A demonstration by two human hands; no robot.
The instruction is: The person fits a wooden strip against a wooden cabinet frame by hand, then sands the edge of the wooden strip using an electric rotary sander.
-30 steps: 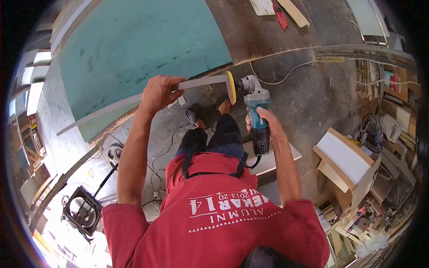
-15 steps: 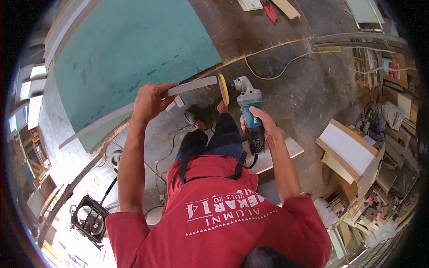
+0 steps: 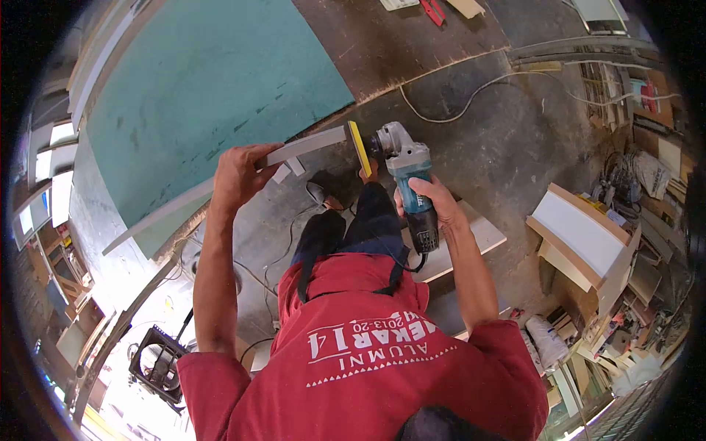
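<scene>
A cluttered workshop surrounds the person, with a bare grey floor (image 3: 485,140) and a large bench whose brown top (image 3: 412,44) carries a green sheet (image 3: 220,66). The left hand (image 3: 239,176) is closed around one long, thin strip (image 3: 309,147), fingers curled over it and thumb beneath. The right hand (image 3: 434,198) is wrapped around the body of one grinder (image 3: 412,158), held roughly upright with its cord end down. The strip runs from beside the bench's near edge to the grinder's one disc (image 3: 358,149), a yellow-backed pad seen nearly edge-on; the strip's end appears to touch its face. Whether the disc is spinning, I cannot tell.

The step in hand looks like sanding that end; the next move seems to call for a firm left grip and light, even pressure from the grinder, since a loose strip could kick.

Further out, two small pale pieces (image 3: 296,166) show just below the strip. One red tool (image 3: 433,11) lies on the bench, one black fan (image 3: 157,360) stands at lower left, and one white-faced box (image 3: 581,224) sits at right. The scraps (image 3: 588,353) beyond are too jumbled to count.
</scene>
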